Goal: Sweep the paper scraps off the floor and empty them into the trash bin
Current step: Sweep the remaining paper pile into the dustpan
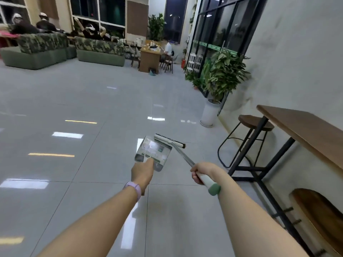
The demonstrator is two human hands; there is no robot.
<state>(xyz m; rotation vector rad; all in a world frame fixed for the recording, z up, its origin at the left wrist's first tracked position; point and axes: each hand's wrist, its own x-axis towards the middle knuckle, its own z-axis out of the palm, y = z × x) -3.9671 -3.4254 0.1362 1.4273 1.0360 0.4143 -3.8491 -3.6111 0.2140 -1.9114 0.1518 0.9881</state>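
Observation:
My left hand [142, 173] grips the handle of a clear plastic dustpan [153, 152], held above the tiled floor with pale paper scraps [153, 145] lying inside it. My right hand [201, 172] grips the white and green handle of a small broom [170, 140]. Its metal shaft runs up and left to a white brush head with dark bristles, right beside the dustpan's far right corner. A small green trash bin [152, 72] stands far off beside a wooden desk.
A wooden counter [304, 130] on black legs runs along the right wall with round stools [255, 123] under it. A potted plant in a white pot [210, 113] stands ahead on the right. Green sofas [100, 52] and seated people are at the far end.

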